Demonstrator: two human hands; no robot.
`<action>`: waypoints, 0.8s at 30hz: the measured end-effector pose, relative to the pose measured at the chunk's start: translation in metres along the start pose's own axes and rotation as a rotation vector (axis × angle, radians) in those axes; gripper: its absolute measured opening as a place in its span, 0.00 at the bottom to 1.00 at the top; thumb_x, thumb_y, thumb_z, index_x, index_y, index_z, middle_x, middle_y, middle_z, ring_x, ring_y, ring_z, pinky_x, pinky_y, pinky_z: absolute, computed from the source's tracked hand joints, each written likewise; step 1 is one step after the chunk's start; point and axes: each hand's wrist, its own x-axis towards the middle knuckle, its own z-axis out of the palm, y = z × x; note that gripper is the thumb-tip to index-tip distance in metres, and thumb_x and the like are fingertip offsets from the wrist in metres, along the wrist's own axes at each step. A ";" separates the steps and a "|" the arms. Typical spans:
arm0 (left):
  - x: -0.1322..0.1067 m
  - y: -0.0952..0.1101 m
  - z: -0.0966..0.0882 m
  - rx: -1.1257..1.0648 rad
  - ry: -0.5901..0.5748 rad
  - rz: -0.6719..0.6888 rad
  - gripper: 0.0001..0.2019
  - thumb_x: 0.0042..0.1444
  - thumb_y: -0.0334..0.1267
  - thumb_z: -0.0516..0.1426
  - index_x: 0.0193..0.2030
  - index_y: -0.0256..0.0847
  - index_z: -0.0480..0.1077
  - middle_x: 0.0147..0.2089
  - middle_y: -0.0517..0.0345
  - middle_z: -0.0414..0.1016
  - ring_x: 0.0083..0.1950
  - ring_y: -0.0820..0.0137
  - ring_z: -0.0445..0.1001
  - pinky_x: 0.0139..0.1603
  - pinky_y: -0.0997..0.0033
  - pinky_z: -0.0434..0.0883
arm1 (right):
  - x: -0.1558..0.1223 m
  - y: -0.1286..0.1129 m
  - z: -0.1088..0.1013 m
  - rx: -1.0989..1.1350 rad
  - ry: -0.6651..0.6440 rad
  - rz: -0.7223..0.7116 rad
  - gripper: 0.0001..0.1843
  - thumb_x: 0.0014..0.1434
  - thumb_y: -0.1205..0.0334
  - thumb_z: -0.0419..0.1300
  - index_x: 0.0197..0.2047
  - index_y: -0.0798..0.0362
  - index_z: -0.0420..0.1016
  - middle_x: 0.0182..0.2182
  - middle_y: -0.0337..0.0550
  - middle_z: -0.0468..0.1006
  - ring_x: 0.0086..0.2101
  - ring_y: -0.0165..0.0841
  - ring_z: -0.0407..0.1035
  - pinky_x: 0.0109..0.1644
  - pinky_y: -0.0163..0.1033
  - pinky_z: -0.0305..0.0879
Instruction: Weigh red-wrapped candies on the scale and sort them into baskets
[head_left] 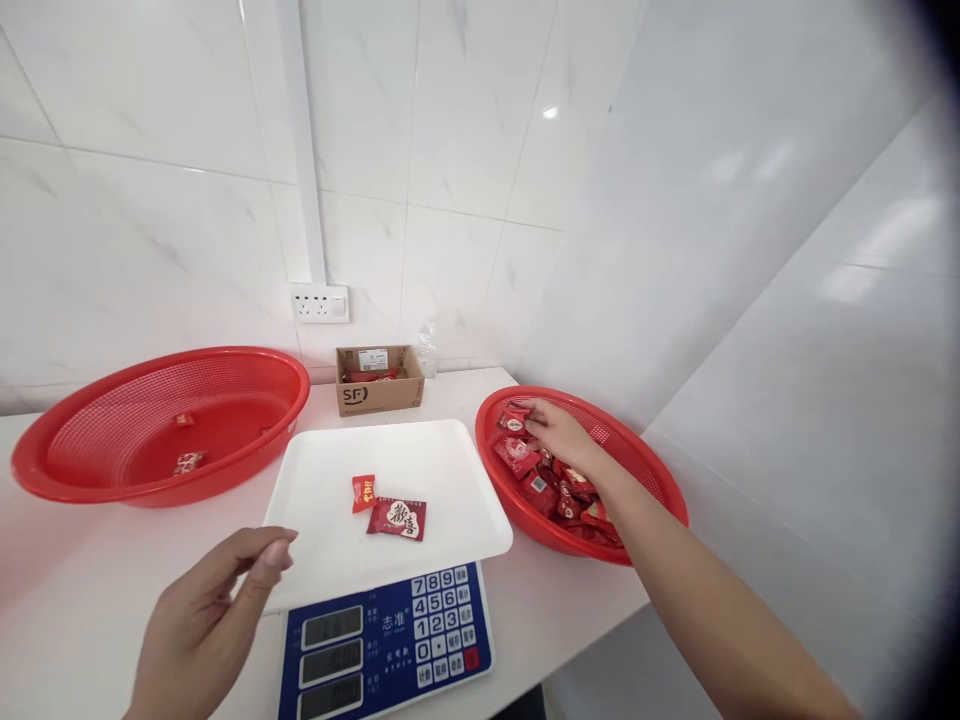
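My right hand (562, 435) reaches into the red basket (679, 505) on the right, its fingers closed on a red candy packet (514, 420) near the far left rim. More red candy packets (540, 492) lie heaped below it. By the left edge of the white scale tray (315, 465), my left hand (206, 615) is closed, thumb and forefinger tips together, with nothing visible between them. Two wrapped sweets rest on the tray: a small red one (364, 493) and a larger dark red packet (397, 519).
In front of the tray is the scale's blue keypad panel (390, 650). Another red basket (225, 490) with a few small pieces stands at left. Behind the tray, a cardboard box (381, 397) holds red packets, beside a clear plastic item (427, 348). Tiled walls bound the table.
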 end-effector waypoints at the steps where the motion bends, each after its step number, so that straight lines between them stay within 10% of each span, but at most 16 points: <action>1: 0.000 0.003 0.002 -0.051 -0.055 -0.007 0.15 0.55 0.53 0.54 0.36 0.44 0.72 0.28 0.59 0.75 0.28 0.69 0.75 0.28 0.75 0.73 | -0.011 -0.010 0.005 0.065 -0.005 -0.017 0.18 0.61 0.68 0.48 0.54 0.50 0.64 0.49 0.47 0.74 0.44 0.35 0.71 0.40 0.40 0.72; 8: -0.005 0.046 0.028 -0.317 -0.408 0.032 0.14 0.59 0.43 0.53 0.52 0.48 0.64 0.44 0.54 0.73 0.40 0.67 0.74 0.27 0.74 0.73 | -0.092 -0.073 0.089 0.744 -0.190 -0.127 0.16 0.55 0.56 0.60 0.46 0.48 0.68 0.41 0.44 0.78 0.37 0.35 0.72 0.32 0.38 0.72; 13: -0.003 0.056 0.041 -0.333 -0.414 0.094 0.21 0.56 0.39 0.57 0.57 0.52 0.62 0.46 0.56 0.69 0.41 0.69 0.71 0.38 0.69 0.73 | -0.116 -0.089 0.144 0.928 -0.253 -0.051 0.15 0.55 0.54 0.61 0.46 0.47 0.67 0.43 0.42 0.76 0.39 0.34 0.72 0.37 0.40 0.71; 24: -0.001 0.055 0.038 -0.477 -0.532 -0.113 0.16 0.56 0.35 0.55 0.52 0.50 0.69 0.46 0.58 0.73 0.43 0.68 0.71 0.42 0.68 0.70 | -0.117 -0.082 0.138 0.765 -0.248 -0.071 0.23 0.58 0.50 0.58 0.55 0.42 0.59 0.47 0.43 0.69 0.43 0.34 0.70 0.38 0.41 0.74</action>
